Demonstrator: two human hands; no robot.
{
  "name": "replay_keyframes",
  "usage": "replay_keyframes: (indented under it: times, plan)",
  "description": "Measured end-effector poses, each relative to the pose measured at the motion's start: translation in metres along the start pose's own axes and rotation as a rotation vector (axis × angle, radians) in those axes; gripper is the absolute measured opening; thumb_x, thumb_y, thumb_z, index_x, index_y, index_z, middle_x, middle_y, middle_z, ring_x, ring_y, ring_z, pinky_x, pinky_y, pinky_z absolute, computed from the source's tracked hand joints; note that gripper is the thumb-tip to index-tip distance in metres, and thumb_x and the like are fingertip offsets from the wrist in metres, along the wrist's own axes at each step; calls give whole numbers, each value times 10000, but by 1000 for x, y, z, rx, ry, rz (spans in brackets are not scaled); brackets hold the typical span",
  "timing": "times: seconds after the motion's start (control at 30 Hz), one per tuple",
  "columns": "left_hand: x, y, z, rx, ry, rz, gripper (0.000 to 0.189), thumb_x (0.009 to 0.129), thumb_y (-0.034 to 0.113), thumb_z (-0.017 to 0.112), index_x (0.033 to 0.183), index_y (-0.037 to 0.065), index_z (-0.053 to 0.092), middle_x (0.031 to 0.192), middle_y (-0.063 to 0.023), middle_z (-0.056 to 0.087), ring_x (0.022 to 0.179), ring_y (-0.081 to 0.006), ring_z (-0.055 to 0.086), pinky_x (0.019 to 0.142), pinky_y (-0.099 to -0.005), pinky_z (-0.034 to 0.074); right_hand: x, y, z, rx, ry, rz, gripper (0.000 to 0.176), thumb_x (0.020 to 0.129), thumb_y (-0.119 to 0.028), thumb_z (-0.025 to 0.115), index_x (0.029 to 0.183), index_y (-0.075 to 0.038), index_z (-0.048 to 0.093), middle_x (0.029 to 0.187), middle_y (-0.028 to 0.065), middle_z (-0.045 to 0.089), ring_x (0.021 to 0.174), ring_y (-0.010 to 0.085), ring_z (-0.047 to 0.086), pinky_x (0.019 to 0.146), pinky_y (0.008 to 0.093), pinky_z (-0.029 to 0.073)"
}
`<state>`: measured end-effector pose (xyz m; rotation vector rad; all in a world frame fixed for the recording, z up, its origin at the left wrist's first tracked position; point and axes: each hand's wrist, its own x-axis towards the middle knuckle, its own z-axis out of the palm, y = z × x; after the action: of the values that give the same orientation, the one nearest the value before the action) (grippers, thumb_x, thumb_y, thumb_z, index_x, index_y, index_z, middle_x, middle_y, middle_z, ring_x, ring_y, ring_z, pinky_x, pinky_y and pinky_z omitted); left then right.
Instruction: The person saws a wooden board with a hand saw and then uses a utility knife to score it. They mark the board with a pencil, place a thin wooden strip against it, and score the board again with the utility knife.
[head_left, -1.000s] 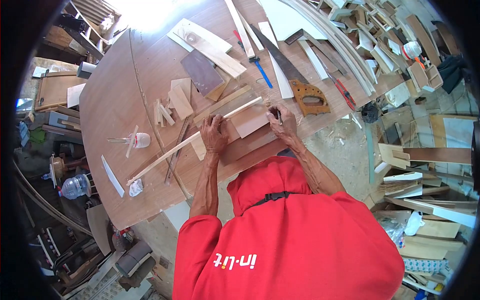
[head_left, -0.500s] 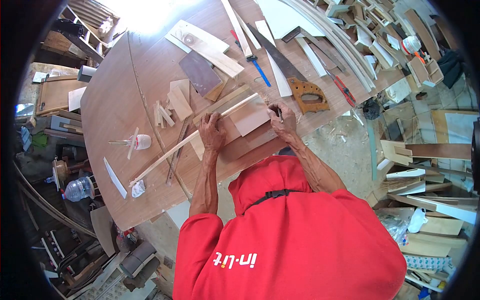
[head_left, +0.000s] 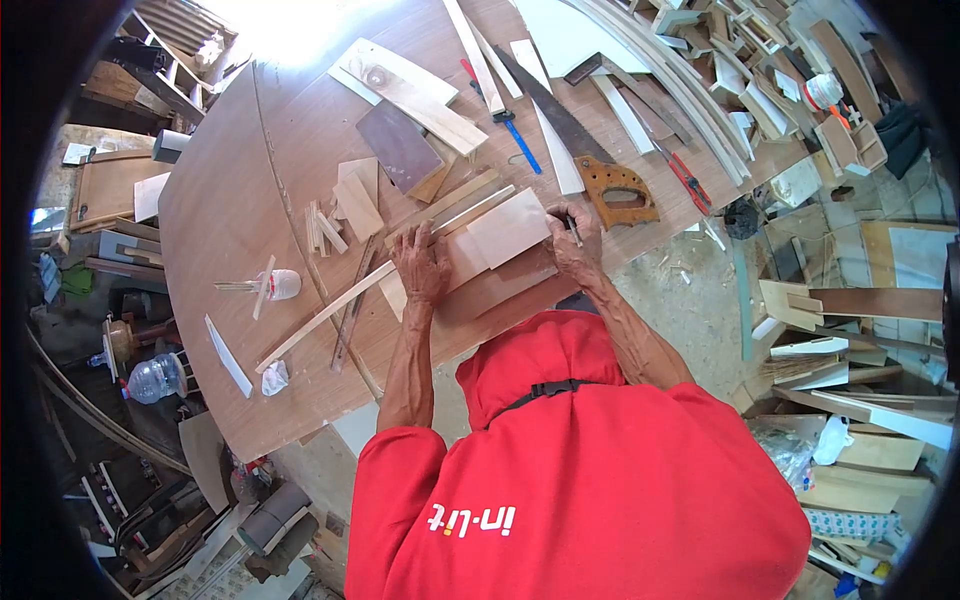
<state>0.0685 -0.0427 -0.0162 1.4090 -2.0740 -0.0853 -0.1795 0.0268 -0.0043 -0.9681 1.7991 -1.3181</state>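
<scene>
My left hand (head_left: 420, 264) lies with its fingers spread on a long thin wood strip (head_left: 325, 316) and the boards beside it. Between my hands is a pale rectangular board (head_left: 512, 228), alongside the strip's upper end and over a browner board (head_left: 505, 285). My right hand (head_left: 577, 243) is at the pale board's right end, its fingers closed round a thin dark pencil-like tool (head_left: 574, 231). Just beyond the strip lies another wood batten (head_left: 448, 204). Whether my right fingertips touch the pale board is unclear.
On the wooden table (head_left: 220, 180) are a handsaw (head_left: 612, 190), a metal square (head_left: 645, 92), red pliers (head_left: 684, 178), a blue-handled tool (head_left: 522, 142), offcuts (head_left: 360, 205) and a small jar (head_left: 284, 284). Wood pieces (head_left: 835, 300) crowd the floor at right.
The pale board has shifted up and to the right, nearer the strip. My right hand has moved slightly right, and my left hand's fingers are more spread, slightly further left.
</scene>
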Motion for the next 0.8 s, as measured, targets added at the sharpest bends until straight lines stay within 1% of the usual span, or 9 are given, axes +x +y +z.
replay_keyframes:
  times: [0.03, 0.1, 0.27, 0.33, 0.5, 0.63, 0.7, 0.73, 0.8]
  plan:
    - [2, 1, -3, 0, 1, -1, 228, 841, 199, 593, 1046, 112, 639, 1028, -91, 593, 1021, -328, 505, 878, -477, 376, 0, 0, 0, 36, 33, -2, 116, 853, -88, 622, 927, -9, 662, 778, 45, 655, 677, 102, 581, 660, 261, 481]
    - [5, 3, -10, -65, -142, -28, 227, 837, 191, 590, 1042, 105, 639, 1033, -90, 596, 1021, -329, 507, 883, -471, 375, 2, -1, -4, 35, 38, -12, 107, 858, -75, 620, 928, -5, 661, 779, 36, 652, 682, 97, 575, 658, 256, 479]
    - [9, 3, -13, -97, -145, -33, 200, 830, 163, 604, 1009, 87, 651, 994, -98, 605, 995, -331, 514, 876, -460, 389, 11, -1, -11, 155, 77, 28, 88, 873, -47, 619, 931, 8, 656, 788, 17, 645, 699, 83, 565, 653, 244, 473]
    - [12, 4, -16, -106, -151, -28, 180, 827, 144, 617, 987, 76, 660, 963, -105, 612, 979, -335, 520, 871, -449, 401, 15, -1, -15, 159, 138, -62, 86, 891, -53, 624, 950, -5, 663, 792, -34, 595, 668, 35, 488, 590, 195, 415]
    - [15, 2, -17, -41, -209, 3, 225, 845, 163, 621, 1046, 66, 648, 971, -99, 616, 1002, -318, 527, 886, -442, 394, 27, -16, -25, 175, 222, -60, 100, 880, -51, 628, 946, 18, 656, 795, 20, 634, 710, 80, 555, 645, 227, 459]
    - [18, 20, -14, 189, -68, 52, 261, 847, 142, 617, 1097, 68, 627, 946, -103, 622, 966, -317, 546, 849, -440, 422, 34, -19, -21, 196, 224, -35, 114, 880, -59, 635, 955, 23, 662, 795, 24, 637, 720, 80, 557, 644, 229, 461]
    - [23, 28, -5, -186, -162, -128, 350, 870, 131, 610, 1212, 71, 563, 974, -142, 646, 878, -297, 596, 765, -424, 472, 37, -16, -13, 211, 209, -44, 115, 880, -60, 635, 953, 24, 663, 789, 19, 633, 700, 73, 546, 627, 225, 455]
    - [28, 40, -7, -185, -161, -127, 350, 870, 131, 610, 1212, 71, 563, 974, -142, 646, 878, -297, 596, 765, -424, 472, 38, -15, -8, 227, 192, -50, 116, 879, -62, 635, 950, 25, 664, 783, 14, 629, 681, 66, 536, 609, 221, 449]
    - [44, 69, -15, -632, -237, -534, 403, 896, 126, 600, 1265, 11, 486, 982, -186, 659, 837, -270, 643, 706, -386, 504, 35, -23, 0, 271, 154, -22, 119, 878, -66, 636, 951, 23, 665, 776, 10, 625, 661, 57, 523, 590, 218, 441]
